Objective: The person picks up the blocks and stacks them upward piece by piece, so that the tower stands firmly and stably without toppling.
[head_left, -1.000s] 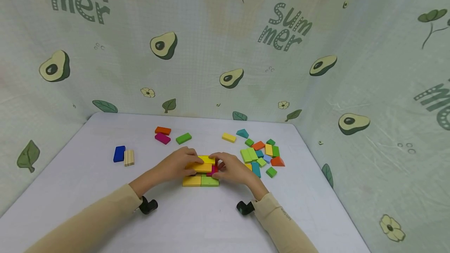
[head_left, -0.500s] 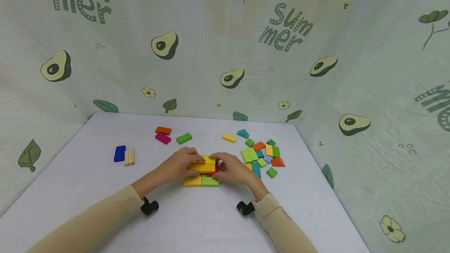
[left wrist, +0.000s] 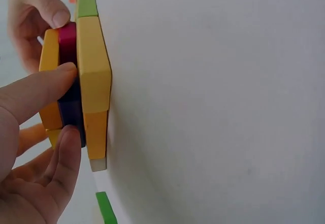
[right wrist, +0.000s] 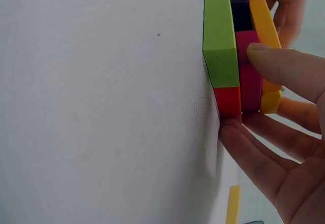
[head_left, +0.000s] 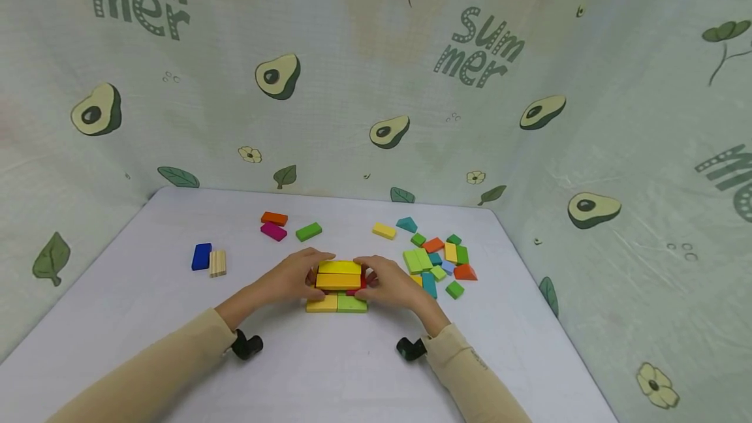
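Note:
Layered toy blocks form a low stack in the middle of the table. Its bottom shows a pale yellow block (head_left: 321, 304) and a light green block (head_left: 352, 304) in front. Above them lie a dark blue block (left wrist: 71, 113) and a magenta block (right wrist: 249, 76). On top, an orange block (head_left: 338, 281) sits before a yellow block (head_left: 339, 267). My left hand (head_left: 294, 277) holds the dark blue block at the stack's left side, thumb in front and fingers behind. My right hand (head_left: 389, 282) holds the magenta block from the right likewise.
Loose blocks of several colours, among them a red-orange triangle (head_left: 465, 272), lie to the right. Farther back are a green block (head_left: 309, 232), a magenta one (head_left: 273, 232) and an orange-red one (head_left: 274, 219). Blue (head_left: 201, 256) and plain wood pieces (head_left: 217, 263) lie left.
The orange block has slid right, lining up with the yellow block behind it. My left fingers have come off the top blocks to the stack's left side. My right hand has stayed put.

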`<action>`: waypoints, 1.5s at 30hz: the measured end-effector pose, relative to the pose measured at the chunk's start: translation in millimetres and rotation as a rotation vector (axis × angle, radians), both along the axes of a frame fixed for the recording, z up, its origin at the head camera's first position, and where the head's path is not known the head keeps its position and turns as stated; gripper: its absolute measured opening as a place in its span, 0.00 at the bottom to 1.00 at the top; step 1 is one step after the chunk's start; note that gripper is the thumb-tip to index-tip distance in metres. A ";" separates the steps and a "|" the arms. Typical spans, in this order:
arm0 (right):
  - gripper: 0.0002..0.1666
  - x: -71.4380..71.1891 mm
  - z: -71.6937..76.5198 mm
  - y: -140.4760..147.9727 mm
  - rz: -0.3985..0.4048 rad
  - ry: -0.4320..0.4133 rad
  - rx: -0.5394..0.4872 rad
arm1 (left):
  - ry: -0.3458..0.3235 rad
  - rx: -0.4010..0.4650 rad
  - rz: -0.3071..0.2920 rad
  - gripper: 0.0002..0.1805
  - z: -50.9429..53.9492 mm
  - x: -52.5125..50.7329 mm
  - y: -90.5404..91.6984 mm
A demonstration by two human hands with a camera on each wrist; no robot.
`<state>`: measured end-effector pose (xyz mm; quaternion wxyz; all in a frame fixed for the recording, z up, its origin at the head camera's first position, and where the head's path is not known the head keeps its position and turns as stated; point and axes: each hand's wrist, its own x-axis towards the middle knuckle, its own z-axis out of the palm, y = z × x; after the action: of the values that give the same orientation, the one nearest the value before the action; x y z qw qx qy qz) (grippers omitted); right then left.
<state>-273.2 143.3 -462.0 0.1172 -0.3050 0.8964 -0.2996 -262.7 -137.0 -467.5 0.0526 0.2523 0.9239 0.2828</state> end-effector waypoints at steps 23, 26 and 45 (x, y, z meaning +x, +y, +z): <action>0.38 0.4 -3.1 0.3 -0.004 0.035 -0.006 | -0.039 0.021 0.045 0.38 -1.5 -0.1 6.1; 0.38 0.6 -3.5 0.0 -0.010 0.039 -0.003 | -0.038 0.019 0.040 0.38 -1.6 -0.1 5.8; 0.37 2.2 -2.2 -1.6 -0.008 0.062 0.008 | -0.035 0.005 0.026 0.39 -0.4 0.7 2.5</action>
<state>-271.0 141.7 -464.2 0.0892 -0.3100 0.9020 -0.2868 -262.0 -134.5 -467.9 0.0646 0.2352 0.9254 0.2901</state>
